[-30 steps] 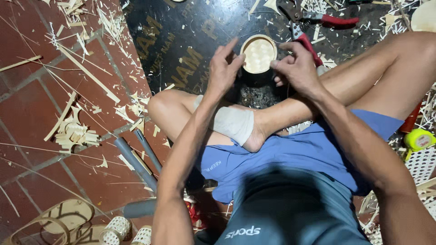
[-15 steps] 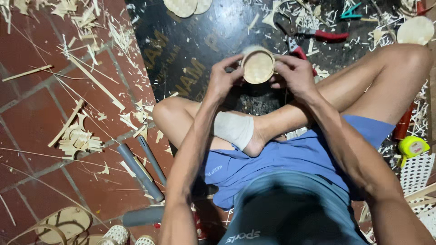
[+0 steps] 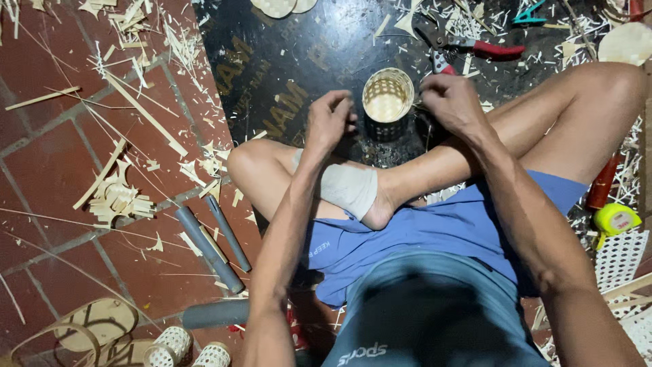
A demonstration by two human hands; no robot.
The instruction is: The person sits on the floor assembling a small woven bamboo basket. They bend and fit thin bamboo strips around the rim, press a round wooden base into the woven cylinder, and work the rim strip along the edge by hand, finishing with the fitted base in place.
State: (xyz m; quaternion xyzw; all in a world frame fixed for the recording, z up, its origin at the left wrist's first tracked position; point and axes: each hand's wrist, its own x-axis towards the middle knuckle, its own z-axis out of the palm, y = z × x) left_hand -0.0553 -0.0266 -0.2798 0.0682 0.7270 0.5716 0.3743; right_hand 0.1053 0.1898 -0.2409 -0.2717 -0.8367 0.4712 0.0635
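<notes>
Black board [image 3: 326, 47] with faded yellow lettering covers the floor's far middle; small woven cup [image 3: 388, 100] stands upright on it, between the hands. Left hand [image 3: 331, 121] curled beside it, right hand [image 3: 454, 102] pinching a thin strand

A small woven cup [image 3: 388, 102] stands upright on the board [image 3: 305, 61] ahead of the crossed legs, between the left hand [image 3: 329, 122] and the right hand [image 3: 451, 102] — each just beside it. Behind the right hand lie pliers [image 3: 475, 47]; a tape measure [image 3: 617, 221] sits at far right on a mesh sheet [image 3: 621, 261]. To the left — on the tiled floor [image 3: 47, 170] — lie two tubes [image 3: 214, 245] side by side, with two more woven cups [image 3: 190, 352] nearer the viewer.
</notes>
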